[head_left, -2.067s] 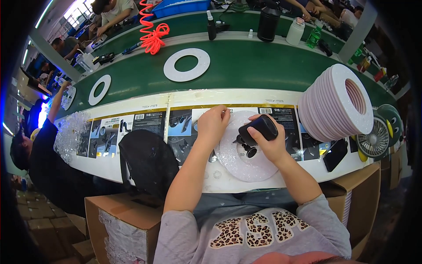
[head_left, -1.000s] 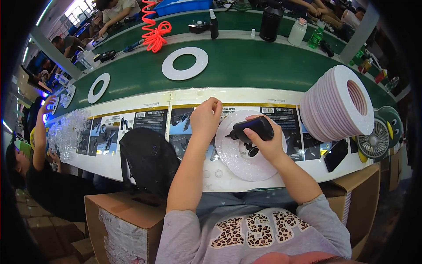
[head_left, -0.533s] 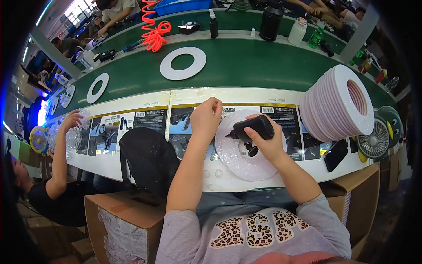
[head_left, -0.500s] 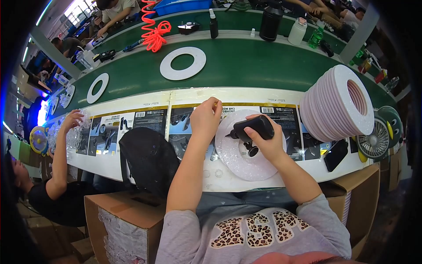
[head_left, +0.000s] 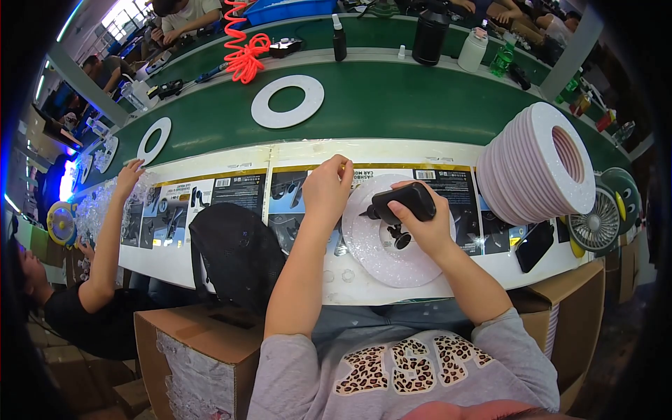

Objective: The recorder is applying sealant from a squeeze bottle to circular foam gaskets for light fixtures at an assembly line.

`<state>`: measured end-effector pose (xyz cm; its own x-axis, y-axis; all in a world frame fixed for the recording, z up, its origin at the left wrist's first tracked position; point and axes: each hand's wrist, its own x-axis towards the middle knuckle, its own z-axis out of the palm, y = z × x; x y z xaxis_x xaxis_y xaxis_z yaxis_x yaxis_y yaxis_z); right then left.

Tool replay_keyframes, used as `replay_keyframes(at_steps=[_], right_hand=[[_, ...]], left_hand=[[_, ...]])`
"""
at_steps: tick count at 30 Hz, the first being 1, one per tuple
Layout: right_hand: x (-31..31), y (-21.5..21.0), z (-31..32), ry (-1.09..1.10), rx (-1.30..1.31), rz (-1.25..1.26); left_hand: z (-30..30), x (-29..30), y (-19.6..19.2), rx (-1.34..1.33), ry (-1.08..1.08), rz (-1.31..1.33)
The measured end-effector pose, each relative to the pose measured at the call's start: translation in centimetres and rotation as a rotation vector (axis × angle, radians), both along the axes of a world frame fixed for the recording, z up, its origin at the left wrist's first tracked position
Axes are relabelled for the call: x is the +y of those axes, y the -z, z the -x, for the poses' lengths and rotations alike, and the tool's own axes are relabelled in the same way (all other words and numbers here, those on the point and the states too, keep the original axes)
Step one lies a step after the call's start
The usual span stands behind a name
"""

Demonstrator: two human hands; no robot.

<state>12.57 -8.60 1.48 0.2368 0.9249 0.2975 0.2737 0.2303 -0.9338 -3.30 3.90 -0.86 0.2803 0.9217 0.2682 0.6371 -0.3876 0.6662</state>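
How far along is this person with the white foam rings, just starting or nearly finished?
Hard to say exactly. Two white rings lie on the green belt, seemingly finished. In hand: the right hand holds a black tool over a white ring on the bench, while the left hand pinches something small at its edge. A tall stack of rings waits at the right, so much seems left.

bench clutter around the work spot

a stack of white foam rings leans at the bench's right end, a small fan beside it near the right edge. a black mesh bag hangs over the front edge. on the green belt lie two flat white rings, with a red coiled hose at the far edge.
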Motion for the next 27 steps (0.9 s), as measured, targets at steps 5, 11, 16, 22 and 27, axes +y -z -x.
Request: replay_keyframes(at_steps=[5, 11, 16, 22, 27], right_hand=[[0.1, 0.0, -0.5, 0.044, 0.043, -0.018], [0.6, 0.0, -1.9, 0.118, 0.209, 0.007], [0.8, 0.0, -2.1, 0.123, 0.143, -0.025], [1.0, 0.3, -2.1, 0.107, 0.063, -0.032], [0.9, 0.0, -2.0, 0.101, 0.071, 0.014]], left_hand=[[0.0, 0.2, 0.1, -0.006, -0.007, -0.004], [0.2, 0.4, 0.1, -0.011, -0.037, 0.017], [0.2, 0.3, 0.0, -0.001, -0.029, 0.015], [0.2, 0.3, 0.0, 0.001, -0.03, 0.031], [0.2, 0.1, -0.2, 0.001, -0.026, 0.036]])
